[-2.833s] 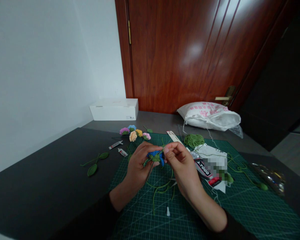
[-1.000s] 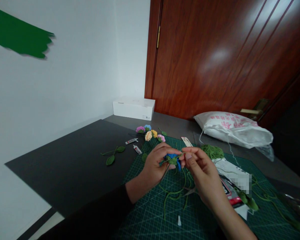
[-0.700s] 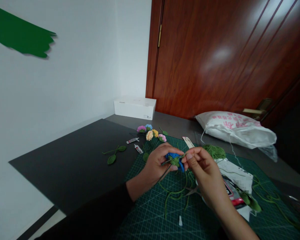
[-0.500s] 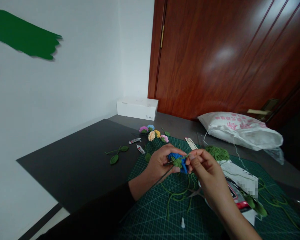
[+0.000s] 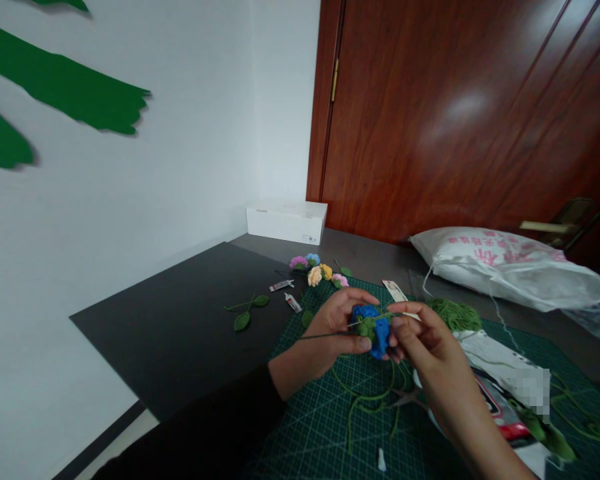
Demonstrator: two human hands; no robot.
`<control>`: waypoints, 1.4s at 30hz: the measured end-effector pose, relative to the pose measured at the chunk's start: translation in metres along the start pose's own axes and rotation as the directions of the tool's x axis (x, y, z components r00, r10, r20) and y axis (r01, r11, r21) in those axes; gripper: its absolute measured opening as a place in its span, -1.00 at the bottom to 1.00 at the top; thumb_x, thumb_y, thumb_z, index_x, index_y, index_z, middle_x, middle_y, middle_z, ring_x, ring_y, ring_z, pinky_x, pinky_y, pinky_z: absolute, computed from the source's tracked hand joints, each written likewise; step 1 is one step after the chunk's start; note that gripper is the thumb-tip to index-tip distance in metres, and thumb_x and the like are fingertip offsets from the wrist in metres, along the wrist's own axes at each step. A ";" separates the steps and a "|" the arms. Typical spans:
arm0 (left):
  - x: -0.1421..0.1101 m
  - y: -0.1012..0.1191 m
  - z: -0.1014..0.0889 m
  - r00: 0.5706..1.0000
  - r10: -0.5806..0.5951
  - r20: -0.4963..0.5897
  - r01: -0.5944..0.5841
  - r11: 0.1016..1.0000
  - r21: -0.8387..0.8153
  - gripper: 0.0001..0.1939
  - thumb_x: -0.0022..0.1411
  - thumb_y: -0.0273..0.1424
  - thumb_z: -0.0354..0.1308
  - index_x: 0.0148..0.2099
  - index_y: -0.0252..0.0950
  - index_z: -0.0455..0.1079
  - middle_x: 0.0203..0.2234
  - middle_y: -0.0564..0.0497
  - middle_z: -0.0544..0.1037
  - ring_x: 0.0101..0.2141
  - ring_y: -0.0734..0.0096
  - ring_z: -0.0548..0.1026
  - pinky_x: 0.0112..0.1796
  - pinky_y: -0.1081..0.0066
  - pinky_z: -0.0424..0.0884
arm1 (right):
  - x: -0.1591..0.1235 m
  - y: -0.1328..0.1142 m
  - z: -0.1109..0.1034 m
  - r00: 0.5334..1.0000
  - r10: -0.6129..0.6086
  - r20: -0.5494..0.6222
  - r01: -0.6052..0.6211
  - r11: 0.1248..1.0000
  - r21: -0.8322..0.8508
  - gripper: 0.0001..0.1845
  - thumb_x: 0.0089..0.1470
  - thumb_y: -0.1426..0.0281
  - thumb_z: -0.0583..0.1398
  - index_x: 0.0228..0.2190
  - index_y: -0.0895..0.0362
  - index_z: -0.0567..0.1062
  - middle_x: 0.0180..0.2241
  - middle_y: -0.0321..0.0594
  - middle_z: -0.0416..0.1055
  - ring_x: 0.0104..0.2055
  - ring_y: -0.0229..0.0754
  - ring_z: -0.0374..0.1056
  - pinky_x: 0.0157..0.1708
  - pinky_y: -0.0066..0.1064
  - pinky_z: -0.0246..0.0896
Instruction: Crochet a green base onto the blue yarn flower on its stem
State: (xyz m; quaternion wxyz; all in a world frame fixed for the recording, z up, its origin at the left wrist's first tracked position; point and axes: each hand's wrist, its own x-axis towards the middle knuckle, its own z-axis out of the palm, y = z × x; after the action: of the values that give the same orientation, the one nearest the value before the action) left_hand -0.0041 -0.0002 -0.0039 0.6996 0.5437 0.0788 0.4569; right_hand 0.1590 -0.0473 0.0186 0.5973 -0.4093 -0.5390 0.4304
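Note:
A blue crocheted flower (image 5: 375, 325) with a green base is held above the green cutting mat (image 5: 320, 427). My left hand (image 5: 336, 323) grips it from the left, thumb under a thin green stem wire that sticks out leftwards. My right hand (image 5: 423, 340) pinches the flower's right side and a strand of green yarn. Loose green yarn (image 5: 365, 400) trails down onto the mat below both hands.
A bunch of small crocheted flowers (image 5: 320, 269) lies beyond the hands, with two glue tubes (image 5: 286, 293) and a green leaf stem (image 5: 247, 312) on the black table. A green yarn ball (image 5: 455, 313), white sack (image 5: 510, 267), white box (image 5: 286, 220), glue package (image 5: 497, 410) and small white cap (image 5: 381, 459) are nearby.
The view has swung left and both hands sit further right in it. The stem wire has tipped from slanting down to nearly level. Both hands keep their hold on the flower.

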 end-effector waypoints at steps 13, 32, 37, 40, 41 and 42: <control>0.003 0.001 -0.004 0.993 -0.052 0.108 0.074 0.974 -0.214 -0.57 0.10 -0.29 0.39 -0.03 -0.22 0.33 -0.34 0.01 0.48 -0.41 0.40 0.50 -0.46 0.39 0.57 | 0.001 -0.001 0.001 0.996 -0.061 -0.067 0.054 0.993 -0.109 -0.72 0.04 0.13 0.34 -0.31 0.06 0.55 -0.41 -0.23 0.47 -0.36 -0.17 0.37 -0.35 -0.39 0.30; 0.004 0.008 -0.007 0.994 -0.056 0.091 0.084 0.934 -0.348 -0.58 0.07 -0.36 0.41 -0.06 -0.25 0.35 -0.40 -0.02 0.54 -0.42 0.37 0.51 -0.49 0.44 0.52 | 0.004 0.001 -0.002 0.990 -0.108 -0.091 0.085 0.970 -0.229 -0.66 0.21 0.09 0.17 -0.16 0.08 0.50 -0.37 -0.24 0.42 -0.38 -0.19 0.32 -0.36 -0.39 0.25; 0.003 0.006 -0.005 0.989 -0.074 0.127 0.112 0.940 -0.321 -0.59 0.07 -0.35 0.41 -0.07 -0.27 0.36 -0.41 0.01 0.53 -0.48 0.42 0.50 -0.51 0.43 0.52 | -0.001 -0.005 0.006 0.986 -0.156 -0.052 0.144 0.971 -0.189 -0.73 0.12 0.14 0.27 -0.25 0.07 0.51 -0.34 -0.22 0.46 -0.30 -0.16 0.37 -0.31 -0.40 0.29; 0.002 0.006 -0.004 0.990 -0.070 0.121 0.104 0.947 -0.302 -0.60 0.06 -0.36 0.42 -0.08 -0.27 0.37 -0.45 0.03 0.51 -0.49 0.40 0.49 -0.52 0.43 0.52 | 0.000 -0.002 0.006 0.988 -0.142 -0.061 0.130 0.977 -0.167 -0.77 0.12 0.18 0.29 -0.37 0.08 0.49 -0.44 -0.29 0.41 -0.38 -0.22 0.34 -0.36 -0.45 0.26; 0.002 0.006 -0.004 0.991 -0.061 0.121 0.095 0.950 -0.297 -0.60 0.06 -0.36 0.42 -0.09 -0.28 0.37 -0.45 0.03 0.51 -0.50 0.41 0.49 -0.53 0.43 0.52 | 0.000 -0.001 0.005 0.988 -0.140 -0.062 0.128 0.978 -0.165 -0.77 0.12 0.18 0.29 -0.39 0.08 0.48 -0.45 -0.30 0.40 -0.39 -0.23 0.33 -0.37 -0.46 0.25; 0.002 0.007 -0.003 0.991 -0.051 0.122 0.085 0.953 -0.291 -0.62 0.06 -0.36 0.41 -0.10 -0.28 0.38 -0.44 0.04 0.51 -0.51 0.42 0.49 -0.54 0.44 0.52 | 0.001 0.001 0.003 0.989 -0.137 -0.058 0.126 0.979 -0.163 -0.77 0.12 0.18 0.29 -0.39 0.08 0.48 -0.46 -0.31 0.40 -0.40 -0.23 0.33 -0.38 -0.46 0.25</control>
State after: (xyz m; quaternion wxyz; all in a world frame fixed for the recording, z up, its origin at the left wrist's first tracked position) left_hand -0.0084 0.0036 0.0013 0.7916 0.4550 -0.0111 0.4076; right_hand 0.1557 -0.0457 0.0185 0.6082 -0.4336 -0.5764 0.3313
